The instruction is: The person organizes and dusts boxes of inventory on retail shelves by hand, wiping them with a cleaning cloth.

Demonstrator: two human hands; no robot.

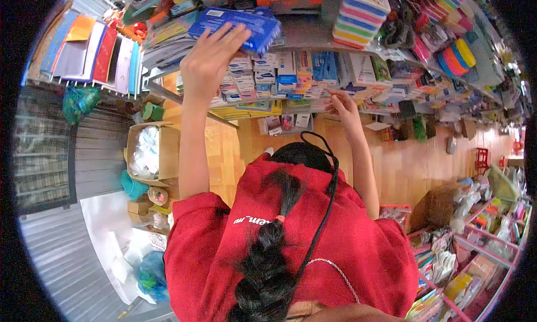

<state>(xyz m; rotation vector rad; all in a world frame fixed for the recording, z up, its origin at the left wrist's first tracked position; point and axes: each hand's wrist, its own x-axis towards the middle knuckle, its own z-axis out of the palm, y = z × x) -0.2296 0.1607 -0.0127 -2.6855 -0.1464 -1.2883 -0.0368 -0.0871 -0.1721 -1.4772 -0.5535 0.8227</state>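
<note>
My left hand [211,59] is raised to the upper shelf, its fingers lying flat on top of a blue box [246,28] with white print. The box rests at the shelf's front, above rows of small white and blue boxes [246,76] on the shelf below. Over to the right, my right hand [344,109] is near the front of the lower shelf, beside small packets [313,93]. Its fingers are partly curled and apart, and nothing shows in them.
Stacked multicoloured cases [362,15] stand on the upper shelf at right. Folders [92,48] fill a rack at upper left. An open cardboard box [168,154] sits on the left. Pink-edged shelves [475,238] with packets are at lower right.
</note>
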